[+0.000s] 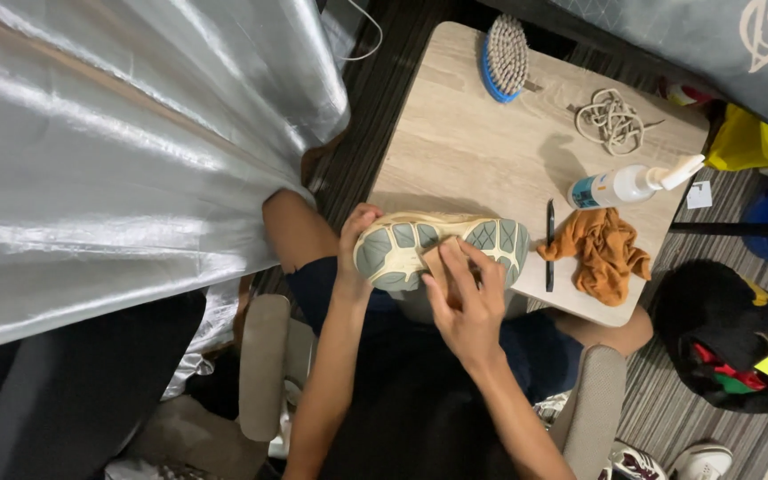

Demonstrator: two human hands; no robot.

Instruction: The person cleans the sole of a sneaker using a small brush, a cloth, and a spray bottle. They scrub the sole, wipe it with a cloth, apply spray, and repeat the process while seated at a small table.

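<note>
I am looking down at a shoe (442, 251) that is lying sole up at the near edge of a small wooden table (473, 142), just over the person's lap. The left hand (357, 244) is curling around the heel end of the shoe and gripping it. The right hand (468, 302) is lying flat on the sole with its fingers stretched out, pressing a small tan cloth (437, 262) against the middle of the sole. An orange rag (602, 253) is lying bunched up on the table to the right of the shoe, with a thin black pen (550, 244) between them. A white spray bottle (628, 185) is lying on its side just above the rag. A pile of tan shoelaces (611, 120) and a blue brush (504, 58) are sitting at the far side of the table.
</note>
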